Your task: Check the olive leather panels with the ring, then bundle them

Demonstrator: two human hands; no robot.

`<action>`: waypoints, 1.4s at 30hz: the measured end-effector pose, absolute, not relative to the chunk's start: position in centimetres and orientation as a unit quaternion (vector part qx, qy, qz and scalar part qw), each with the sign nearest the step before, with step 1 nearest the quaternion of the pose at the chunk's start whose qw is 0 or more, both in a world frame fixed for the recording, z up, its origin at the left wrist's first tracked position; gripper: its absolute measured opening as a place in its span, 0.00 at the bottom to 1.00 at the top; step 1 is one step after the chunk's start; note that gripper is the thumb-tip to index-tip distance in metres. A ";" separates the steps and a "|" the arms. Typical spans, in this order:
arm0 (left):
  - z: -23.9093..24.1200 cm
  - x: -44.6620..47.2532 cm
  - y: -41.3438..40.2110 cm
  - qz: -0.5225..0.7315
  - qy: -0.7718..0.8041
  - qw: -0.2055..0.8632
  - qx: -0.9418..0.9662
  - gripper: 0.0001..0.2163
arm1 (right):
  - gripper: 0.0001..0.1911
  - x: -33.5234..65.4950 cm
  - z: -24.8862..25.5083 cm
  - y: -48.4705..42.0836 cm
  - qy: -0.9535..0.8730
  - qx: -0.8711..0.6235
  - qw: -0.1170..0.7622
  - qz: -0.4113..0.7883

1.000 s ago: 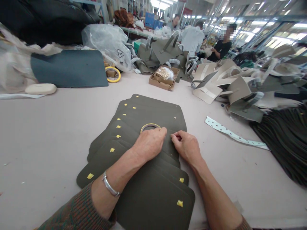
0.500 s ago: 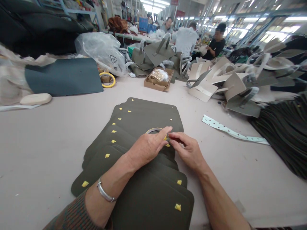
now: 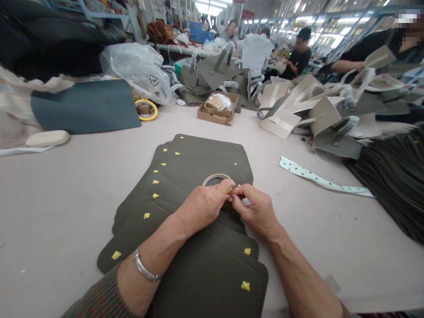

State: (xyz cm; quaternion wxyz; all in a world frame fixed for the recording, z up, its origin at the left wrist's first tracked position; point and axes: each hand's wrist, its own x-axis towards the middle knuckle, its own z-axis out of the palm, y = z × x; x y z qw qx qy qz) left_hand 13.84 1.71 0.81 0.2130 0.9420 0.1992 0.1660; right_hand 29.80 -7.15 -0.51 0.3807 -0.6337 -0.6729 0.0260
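Observation:
Several dark olive leather panels (image 3: 198, 163) lie fanned out on the pale table (image 3: 66, 198), each with small yellow tape squares (image 3: 146, 215) near its corners. A thin roll of yellow tape (image 3: 215, 178) rests on the panels, partly under my left hand (image 3: 202, 205), whose fingers pinch a bit of yellow tape. My right hand (image 3: 256, 207) meets it fingertip to fingertip, pinching the same small piece just above a panel.
A cardboard box of small brass parts (image 3: 217, 107) stands further back. A second yellow tape roll (image 3: 146, 109), a dark grey sheet (image 3: 86, 106) and a plastic bag (image 3: 139, 66) are at the back left. Beige bag parts (image 3: 298, 110) and dark stacks (image 3: 394, 176) fill the right. A perforated strip (image 3: 318, 179) lies nearby. Other people work behind.
My hands lifted slightly off the panel and came together; both now pinch a piece of yellow tape pulled from the roll. The view shifted a little left.

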 end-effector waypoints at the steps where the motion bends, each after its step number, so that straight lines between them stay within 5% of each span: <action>1: 0.9 13.9 1.7 0.165 0.206 0.210 0.941 0.07 | 0.06 29.8 -0.5 -7.1 -0.671 -0.638 0.379 0.014; 8: 0.7 15.0 1.8 0.173 0.238 0.185 0.937 0.06 | 0.06 30.0 -0.2 -7.2 -0.642 -0.656 0.395 -0.001; 17: 0.4 16.0 0.9 0.223 0.234 0.135 0.937 0.11 | 0.08 31.8 -0.7 -5.8 -0.341 -0.703 0.542 0.310; 23: -0.1 16.1 2.1 0.150 0.289 0.070 0.943 0.08 | 0.15 34.6 -1.4 -6.2 -0.356 -0.717 0.491 0.344; 31: -0.4 16.2 2.4 0.119 0.277 0.054 0.952 0.09 | 0.10 33.2 -1.0 -5.7 -0.505 -0.764 0.351 0.193; 42: -0.3 16.1 2.3 0.120 0.278 0.075 0.950 0.08 | 0.09 33.0 -0.7 -5.7 -0.535 -0.769 0.304 0.173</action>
